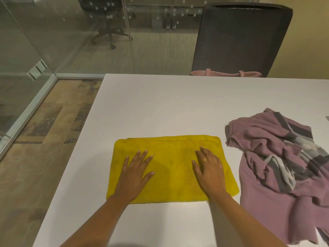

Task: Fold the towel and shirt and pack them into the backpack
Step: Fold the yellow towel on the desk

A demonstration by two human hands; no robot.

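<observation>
A yellow towel (170, 148) lies flat on the white table (169, 104) as a folded rectangle in front of me. My left hand (136, 172) presses flat on its left half with fingers spread. On the towel's right half my right hand (208, 171) also lies flat, fingers straight, a ring on one finger. A mauve shirt (277, 168) with grey and white stripes lies crumpled on the table to the right of the towel, apart from both hands. A pink bag (226, 73) shows just beyond the table's far edge, mostly hidden.
A dark mesh office chair (242, 38) stands behind the far edge of the table, with the pink bag on its seat. Glass walls and patterned carpet lie to the left. The table's left edge runs close to the towel.
</observation>
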